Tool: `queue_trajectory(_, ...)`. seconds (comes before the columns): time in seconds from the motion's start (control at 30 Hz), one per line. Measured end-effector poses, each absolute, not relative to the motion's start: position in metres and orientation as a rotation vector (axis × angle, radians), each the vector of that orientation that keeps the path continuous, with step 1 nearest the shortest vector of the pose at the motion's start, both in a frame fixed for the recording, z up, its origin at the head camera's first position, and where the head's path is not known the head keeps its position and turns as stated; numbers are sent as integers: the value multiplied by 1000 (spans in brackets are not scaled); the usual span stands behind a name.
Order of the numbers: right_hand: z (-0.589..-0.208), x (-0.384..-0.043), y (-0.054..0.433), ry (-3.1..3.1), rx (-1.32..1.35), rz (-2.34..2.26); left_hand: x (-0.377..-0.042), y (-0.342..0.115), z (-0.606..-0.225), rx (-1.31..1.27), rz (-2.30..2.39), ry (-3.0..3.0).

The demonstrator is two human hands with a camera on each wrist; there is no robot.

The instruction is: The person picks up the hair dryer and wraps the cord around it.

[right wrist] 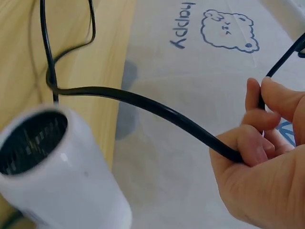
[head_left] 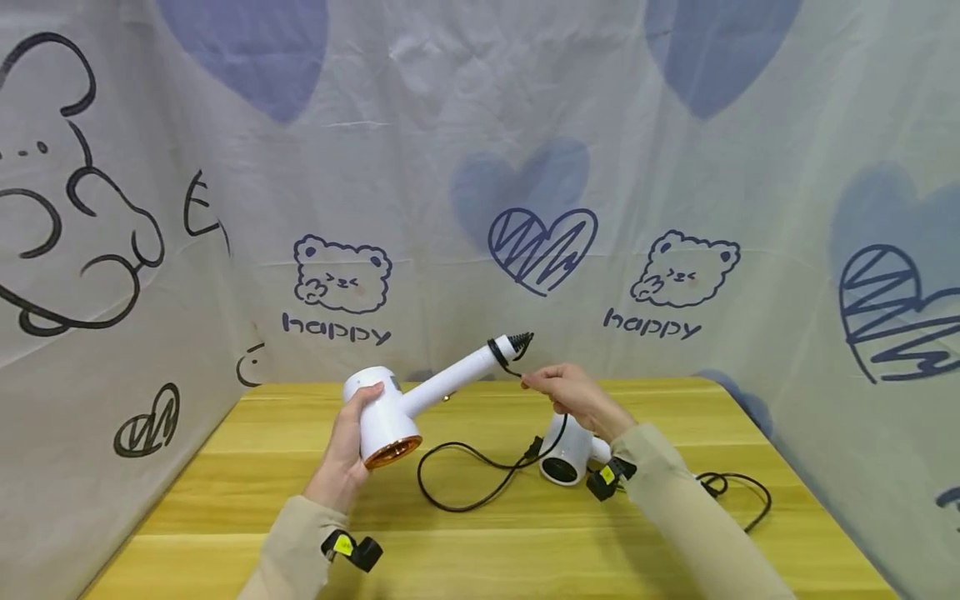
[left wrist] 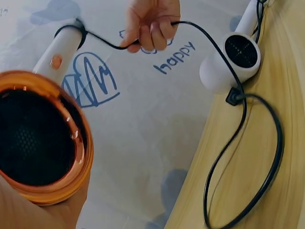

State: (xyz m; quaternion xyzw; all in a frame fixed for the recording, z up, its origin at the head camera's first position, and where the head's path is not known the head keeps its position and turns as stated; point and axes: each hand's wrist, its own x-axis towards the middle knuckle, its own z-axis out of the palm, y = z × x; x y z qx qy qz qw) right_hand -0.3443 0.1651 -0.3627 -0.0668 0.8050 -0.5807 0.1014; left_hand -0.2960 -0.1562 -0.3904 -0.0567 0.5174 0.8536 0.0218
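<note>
The bench [head_left: 480,562] is spread beneath everything. Above it, the white hair dryer [head_left: 380,429] is held by the left grip [head_left: 343,457], which is curled round the body; the copper-coloured end is tipped downward and the handle [head_left: 453,382] is pointed up to the right. A second hair dryer [head_left: 567,450] is set on the bench, partly covered by the right sleeve [head_left: 697,508], so whether its lead [head_left: 768,498] is wrapped cannot be told. By the right grip [head_left: 576,393], closed narrow, the cord [left wrist: 279,143] is pinched between thumb and finger. Only a small dark coil is seen round the handle's far end, so the winding is judged barely begun. Most of the cord is left unwound, dropped in a loose loop on the bench. The plug [left wrist: 233,97], just beside the second hair dryer, is not yet secured.
</note>
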Motion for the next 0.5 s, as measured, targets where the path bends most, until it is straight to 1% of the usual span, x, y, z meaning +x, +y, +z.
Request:
queue_trajectory(0.27,-353,-353,166,2541,-236,-1631,-298,-167,-393,-117,2447,1677)
queue_trajectory(0.5,-340,-351,165,2635,-412,-1450,-298,-175,-391,-75,2265,1828)
